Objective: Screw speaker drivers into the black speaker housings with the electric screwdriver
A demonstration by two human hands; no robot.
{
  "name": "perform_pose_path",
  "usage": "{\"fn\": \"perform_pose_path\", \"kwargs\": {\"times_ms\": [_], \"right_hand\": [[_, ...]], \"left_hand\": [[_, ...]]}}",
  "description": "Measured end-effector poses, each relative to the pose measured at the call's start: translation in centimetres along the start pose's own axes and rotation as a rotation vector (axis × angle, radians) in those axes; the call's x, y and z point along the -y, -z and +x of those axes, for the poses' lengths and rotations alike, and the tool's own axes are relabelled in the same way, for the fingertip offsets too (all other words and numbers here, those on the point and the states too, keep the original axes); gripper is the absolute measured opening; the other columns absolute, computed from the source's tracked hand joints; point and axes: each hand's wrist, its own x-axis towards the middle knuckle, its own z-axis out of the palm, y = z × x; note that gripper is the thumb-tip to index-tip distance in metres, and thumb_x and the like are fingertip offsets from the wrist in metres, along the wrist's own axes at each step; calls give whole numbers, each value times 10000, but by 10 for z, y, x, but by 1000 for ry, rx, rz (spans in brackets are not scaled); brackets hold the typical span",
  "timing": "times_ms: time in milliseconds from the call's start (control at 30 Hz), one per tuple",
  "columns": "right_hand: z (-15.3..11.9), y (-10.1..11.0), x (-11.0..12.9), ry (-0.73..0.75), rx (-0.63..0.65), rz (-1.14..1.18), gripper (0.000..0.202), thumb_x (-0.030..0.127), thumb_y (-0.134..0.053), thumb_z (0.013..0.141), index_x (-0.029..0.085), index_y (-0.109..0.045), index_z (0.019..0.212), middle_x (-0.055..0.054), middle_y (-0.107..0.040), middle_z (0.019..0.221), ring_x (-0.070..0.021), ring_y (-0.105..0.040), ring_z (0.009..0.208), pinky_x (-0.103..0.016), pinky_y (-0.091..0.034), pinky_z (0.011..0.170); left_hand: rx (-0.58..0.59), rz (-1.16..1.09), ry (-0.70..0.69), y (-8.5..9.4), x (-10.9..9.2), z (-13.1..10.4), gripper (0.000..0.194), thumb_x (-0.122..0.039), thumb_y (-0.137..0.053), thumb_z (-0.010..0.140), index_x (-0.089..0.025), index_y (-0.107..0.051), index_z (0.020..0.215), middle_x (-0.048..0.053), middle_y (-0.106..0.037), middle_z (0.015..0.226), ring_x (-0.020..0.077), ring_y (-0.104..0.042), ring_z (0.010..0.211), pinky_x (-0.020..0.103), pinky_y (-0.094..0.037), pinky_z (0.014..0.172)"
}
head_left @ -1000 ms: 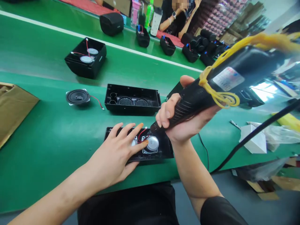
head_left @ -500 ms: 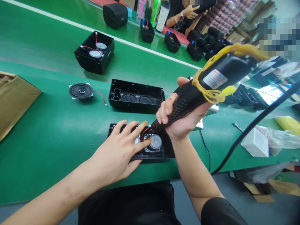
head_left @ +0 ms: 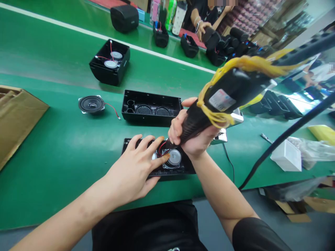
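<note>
My right hand (head_left: 195,130) grips a black electric screwdriver (head_left: 209,111) wrapped with yellow bands, its tip pointing down into a black speaker housing (head_left: 187,167). The tip itself is hidden behind my fingers and the tool's nose. My left hand (head_left: 138,160) lies spread over the left part of that housing, thumb at its front wall, a fingertip touching the rim of a round silver-backed speaker (head_left: 174,158). A second speaker is mostly covered by my left fingers. Beside the tool's nose runs a red wire (head_left: 162,146). Behind is another housing (head_left: 151,109) with two grilles.
A loose speaker (head_left: 91,104) with a red wire lies left, near a cardboard box (head_left: 23,118). Farther back stands a housing with two speakers (head_left: 111,66). A black cable (head_left: 277,143) and white box (head_left: 286,155) are at right. Across the table, a person handles a black part.
The screwdriver's rear end has swung left and slightly down, with my right hand shifting left. My left hand has barely moved. The person opposite has lowered a hand with a black part.
</note>
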Motion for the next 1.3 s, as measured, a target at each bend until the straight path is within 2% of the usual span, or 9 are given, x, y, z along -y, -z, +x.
{"fn": "perform_pose_path", "kwargs": {"times_ms": [300,567,667,733,867,1000,1067,1133,1300], "right_hand": [[-4,1,-6,-69,74,32,568,804,-646,991,255,-649,1137,69,-587,632,-93,-389,331,-211,-380,323],[-13,3,-13,-200,62,-58,686,930,-561,947,299,-637,1205,59,-572,640,-137,-415,354,-265,-363,325],[-9,1,-3,-145,45,-63,653,883,-562,976,294,-639,1247,47,-595,660,-149,-479,382,-275,-413,358],[-4,4,16,-44,-6,-60,648,871,-535,992,297,-629,1276,51,-599,664,-144,-467,374,-273,-423,357],[10,27,76,268,-222,-204,635,873,-570,979,307,-629,1262,93,-509,605,-114,-350,327,-246,-351,323],[23,72,115,451,-416,-413,583,854,-593,999,287,-666,1112,75,-516,587,-123,-406,355,-245,-328,345],[28,93,118,481,-444,-444,592,861,-573,1008,274,-646,1026,68,-530,585,-119,-410,355,-247,-317,343],[31,105,113,463,-466,-451,622,884,-530,1016,271,-634,1036,69,-534,599,-119,-424,363,-249,-326,354],[26,113,101,354,-470,-455,713,943,-482,992,266,-636,1155,79,-520,629,-120,-465,392,-247,-364,393]], "left_hand": [[-24,18,-16,-1,1,1,576,-402,-760,952,-333,-733,1524,191,-643,1538,478,-535,1476,761,-446,1213],[-33,6,6,-6,3,-3,549,-424,-717,980,-377,-724,1527,165,-636,1563,454,-537,1465,743,-419,1236],[-91,22,-6,-12,5,-8,526,-427,-710,989,-394,-728,1514,157,-604,1635,456,-525,1490,729,-419,1227],[-134,32,-22,-17,8,-10,517,-434,-712,985,-399,-733,1501,151,-593,1668,460,-539,1480,724,-436,1201],[-180,69,-86,-19,12,-12,509,-368,-691,975,-400,-734,1481,139,-585,1691,455,-591,1416,709,-493,1127],[-185,82,-87,-17,7,-6,479,-233,-642,987,-354,-753,1438,180,-561,1687,469,-589,1426,718,-499,1102],[-177,86,-92,-18,3,-1,465,-225,-640,996,-348,-753,1431,183,-558,1685,473,-596,1424,713,-500,1098],[-184,85,-93,-21,1,3,460,-252,-645,997,-360,-747,1432,169,-559,1686,472,-604,1422,703,-501,1092],[-224,108,-135,-29,6,7,490,-347,-656,994,-378,-703,1481,135,-585,1679,453,-630,1392,663,-519,1065]]}}
